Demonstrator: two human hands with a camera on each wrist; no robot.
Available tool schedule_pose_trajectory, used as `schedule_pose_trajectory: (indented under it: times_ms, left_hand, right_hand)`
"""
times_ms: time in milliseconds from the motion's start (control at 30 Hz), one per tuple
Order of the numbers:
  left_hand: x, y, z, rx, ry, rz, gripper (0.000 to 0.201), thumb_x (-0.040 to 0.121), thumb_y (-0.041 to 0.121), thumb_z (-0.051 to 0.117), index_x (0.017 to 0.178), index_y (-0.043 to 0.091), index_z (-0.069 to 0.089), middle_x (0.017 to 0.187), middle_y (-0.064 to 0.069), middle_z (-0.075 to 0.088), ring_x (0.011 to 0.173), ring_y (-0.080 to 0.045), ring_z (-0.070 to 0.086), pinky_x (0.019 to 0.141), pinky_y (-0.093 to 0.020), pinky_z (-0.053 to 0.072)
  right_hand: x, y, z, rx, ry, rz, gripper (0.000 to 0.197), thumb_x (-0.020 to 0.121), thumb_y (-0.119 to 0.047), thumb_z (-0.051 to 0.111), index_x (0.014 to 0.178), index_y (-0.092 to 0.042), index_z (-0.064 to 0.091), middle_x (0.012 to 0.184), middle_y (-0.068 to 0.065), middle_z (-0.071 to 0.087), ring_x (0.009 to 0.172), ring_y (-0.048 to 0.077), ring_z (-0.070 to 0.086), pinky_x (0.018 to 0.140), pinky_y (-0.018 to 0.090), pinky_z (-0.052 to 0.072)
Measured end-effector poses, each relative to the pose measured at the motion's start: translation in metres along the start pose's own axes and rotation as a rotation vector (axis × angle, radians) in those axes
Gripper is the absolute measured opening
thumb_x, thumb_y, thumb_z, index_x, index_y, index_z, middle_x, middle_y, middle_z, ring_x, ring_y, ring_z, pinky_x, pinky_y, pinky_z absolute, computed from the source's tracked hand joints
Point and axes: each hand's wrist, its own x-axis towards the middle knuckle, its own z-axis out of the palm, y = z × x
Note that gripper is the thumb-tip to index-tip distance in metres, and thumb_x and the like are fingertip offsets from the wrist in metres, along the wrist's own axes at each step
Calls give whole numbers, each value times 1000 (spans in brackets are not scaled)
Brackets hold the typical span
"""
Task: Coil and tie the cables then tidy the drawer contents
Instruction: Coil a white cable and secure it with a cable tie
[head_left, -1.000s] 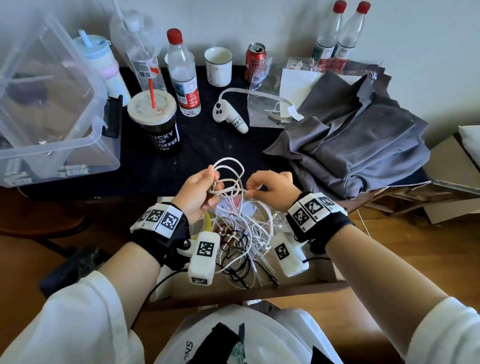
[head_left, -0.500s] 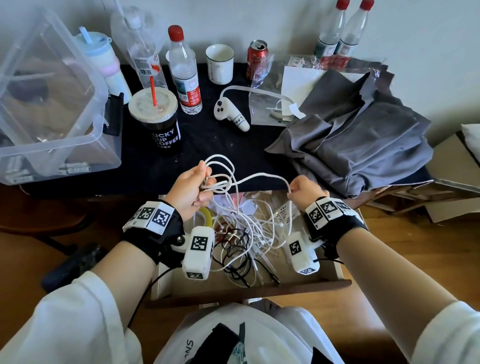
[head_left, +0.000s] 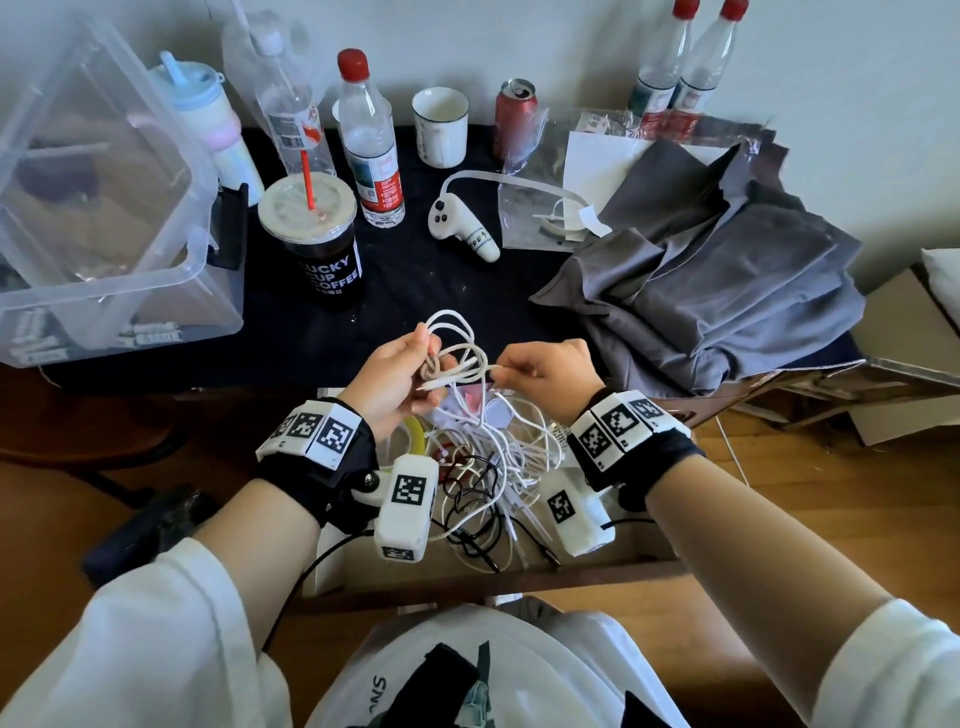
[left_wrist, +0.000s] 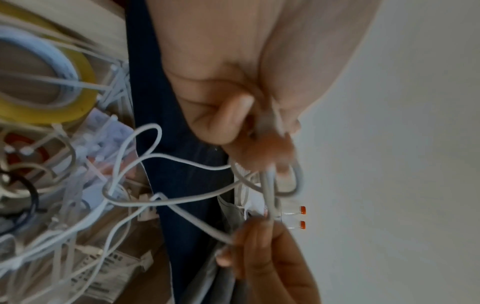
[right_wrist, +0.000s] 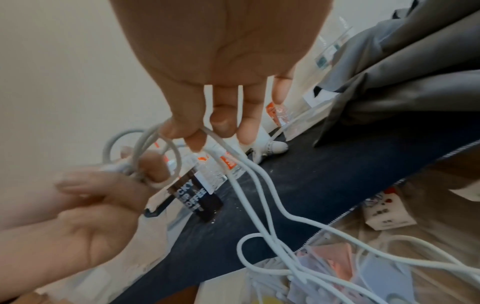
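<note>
A white cable (head_left: 451, 340) is gathered in loops over the open drawer (head_left: 519, 578). My left hand (head_left: 422, 358) grips the bunched loops, fingers curled round them (left_wrist: 270, 131). My right hand (head_left: 508, 372) sits close beside it and pinches a strand of the same cable (right_wrist: 221, 144) between thumb and forefinger. From there the cable (right_wrist: 259, 205) trails down into a tangle of white cables and cable ties (head_left: 498, 457) in the drawer. A black cable (head_left: 467, 499) lies in that tangle too.
A yellow tape roll (head_left: 417, 431) lies at the drawer's left. On the black table behind the hands stand a coffee cup (head_left: 322, 249), bottles (head_left: 371, 156), a mug (head_left: 440, 127), a can (head_left: 514, 117), a white controller (head_left: 462, 228), a clear bin (head_left: 104, 208) and grey cloth (head_left: 717, 291).
Half a second ago my right hand was drawn out to the right with a stretch of cable. It has come back beside the left hand, bringing the strand to the loops.
</note>
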Motion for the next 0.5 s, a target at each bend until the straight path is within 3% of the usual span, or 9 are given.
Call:
schedule_pose_trajectory:
  times_ms: [133, 267, 333, 433, 500]
  left_hand:
    - [-6, 0, -8, -2, 13, -12, 39, 101, 38, 28, 72, 16, 41, 73, -4, 69, 39, -7, 49, 35, -15, 30]
    - [-11, 5, -10, 22, -24, 0, 35, 101, 37, 29, 75, 17, 42, 83, -7, 73, 41, -8, 52, 40, -16, 30]
    - [-12, 7, -6, 18, -59, 7, 32, 101, 34, 30, 78, 16, 44, 81, -7, 73, 41, -8, 51, 40, -16, 31]
    - [-10, 7, -1, 35, -84, 35, 29, 101, 28, 33, 84, 12, 49, 72, -5, 72, 42, -7, 51, 39, -14, 33]
    - [-8, 6, 1, 45, -79, 47, 27, 101, 26, 34, 87, 10, 50, 65, -3, 69, 42, -7, 51, 40, -14, 35]
  right_hand:
    - [0, 36, 1, 29, 7, 271, 30, 93, -37, 50, 66, -24, 52, 65, -9, 56, 81, 18, 56, 90, 36, 40]
    - [-3, 56, 4, -49, -155, 434, 25, 86, -42, 58, 69, -24, 56, 80, 0, 61, 89, 24, 60, 82, 34, 45]
    - [-2, 52, 5, 2, -147, 412, 10, 83, -38, 64, 83, -30, 58, 81, -4, 59, 87, 20, 60, 80, 30, 46]
    - [0, 35, 4, 248, 23, 256, 32, 78, -24, 73, 106, -27, 57, 73, -8, 54, 67, 5, 52, 69, 19, 40]
    - [0, 18, -1, 428, 77, 93, 46, 72, -14, 79, 109, -30, 56, 78, -7, 52, 60, 1, 50, 66, 17, 42]
